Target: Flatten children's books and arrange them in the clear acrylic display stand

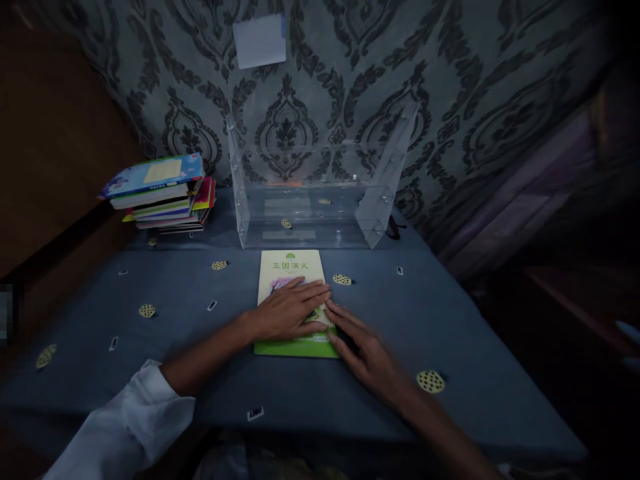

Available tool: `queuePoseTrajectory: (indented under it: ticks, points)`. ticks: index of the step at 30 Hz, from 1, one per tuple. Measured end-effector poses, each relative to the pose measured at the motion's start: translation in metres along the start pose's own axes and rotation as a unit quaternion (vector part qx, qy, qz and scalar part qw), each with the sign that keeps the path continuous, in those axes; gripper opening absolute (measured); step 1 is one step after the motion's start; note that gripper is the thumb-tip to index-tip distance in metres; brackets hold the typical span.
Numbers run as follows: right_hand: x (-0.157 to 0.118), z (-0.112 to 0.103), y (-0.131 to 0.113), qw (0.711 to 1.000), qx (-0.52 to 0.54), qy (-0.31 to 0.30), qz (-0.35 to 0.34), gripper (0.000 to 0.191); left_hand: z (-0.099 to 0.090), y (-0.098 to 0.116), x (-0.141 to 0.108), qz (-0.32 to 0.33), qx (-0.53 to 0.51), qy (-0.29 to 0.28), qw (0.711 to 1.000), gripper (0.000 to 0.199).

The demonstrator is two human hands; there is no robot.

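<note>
A book [271,347] with a pale cream and green cover and Chinese characters along its top lies flat on the cloth in front of me. My left hand [293,310] rests flat across the middle of its cover, fingers stretched to the right, hiding much of the picture. Against the book's right edge is my right hand [363,343], its fingers extended and their tips close to the left fingertips. A dark patch shows beneath the right palm; whether it is shadow or an object I cannot make out.
Behind the book stands a clear acrylic rack [385,193] with shelves. To its left is an uneven stack of books [160,197]. A blue patterned tablecloth [200,373] covers the table. A white card [260,41] is on the wallpapered wall, and a small dark item [396,229] lies right of the rack.
</note>
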State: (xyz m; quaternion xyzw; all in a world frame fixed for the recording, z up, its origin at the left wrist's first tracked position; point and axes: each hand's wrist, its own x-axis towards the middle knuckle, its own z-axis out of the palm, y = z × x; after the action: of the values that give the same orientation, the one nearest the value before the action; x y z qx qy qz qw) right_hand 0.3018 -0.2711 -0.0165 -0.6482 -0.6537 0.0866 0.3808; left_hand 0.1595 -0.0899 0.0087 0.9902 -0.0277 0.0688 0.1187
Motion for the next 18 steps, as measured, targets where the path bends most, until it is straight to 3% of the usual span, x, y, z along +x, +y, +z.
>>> queuePoseTrajectory:
  ticks: [18]
  points:
    - [-0.0034,0.0017,0.004,1.0,-0.012,0.0,-0.004,0.048,-0.0002,0.0,-0.0007,-0.003,-0.003,0.002,1.0,0.063]
